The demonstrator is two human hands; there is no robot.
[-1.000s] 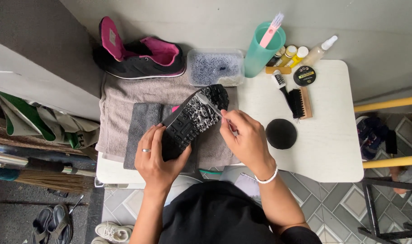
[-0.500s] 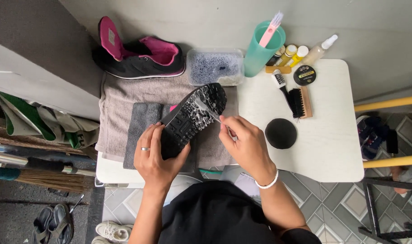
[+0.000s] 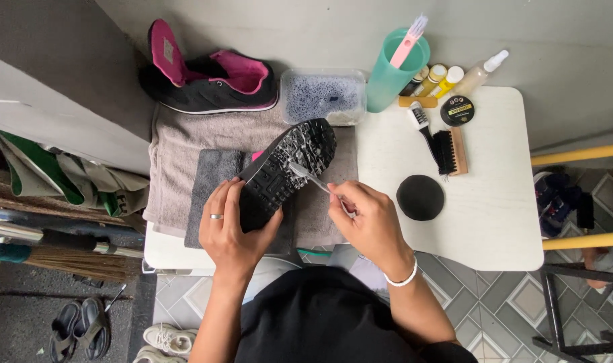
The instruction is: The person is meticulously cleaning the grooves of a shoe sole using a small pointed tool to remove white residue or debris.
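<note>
Left hand (image 3: 234, 228): wrapped around heel end of upturned shoe; ring on one finger; thumb and fingers closed on sole edges.
Right hand (image 3: 367, 218): pinched shut on handle of small clear brush; white band at wrist.
Small clear brush (image 3: 311, 179): slim, see-through; bristle end pressed to tread, handle running back into right hand.
Upturned shoe (image 3: 286, 168): black, lugged sole facing up, wet and flecked with foam; pink lining showing at edge; held tilted above dark grey cloth.
Dark grey cloth (image 3: 212, 176): flat, on top of larger towel, under shoe.
Towel (image 3: 185, 144): grey-brown, spread over left part of table.
Table (image 3: 495, 208): white, small, square-cornered.
Round black lid (image 3: 420, 197): flat on table, just right of right hand.
Wooden brush (image 3: 451, 151): dark bristles, lying beside thin black-handled brush (image 3: 422, 128).
Round tin (image 3: 456, 110): black, near far edge.
Plastic tub (image 3: 322, 95): clear, foamy water inside, beyond shoe toe.
Green cup (image 3: 390, 67): holding pink toothbrush (image 3: 409, 38).
Bottles (image 3: 447, 77): yellow-capped and clear, clustered behind cup.
Second shoe (image 3: 209, 81): black with pink lining, upright at far left of towel.
</note>
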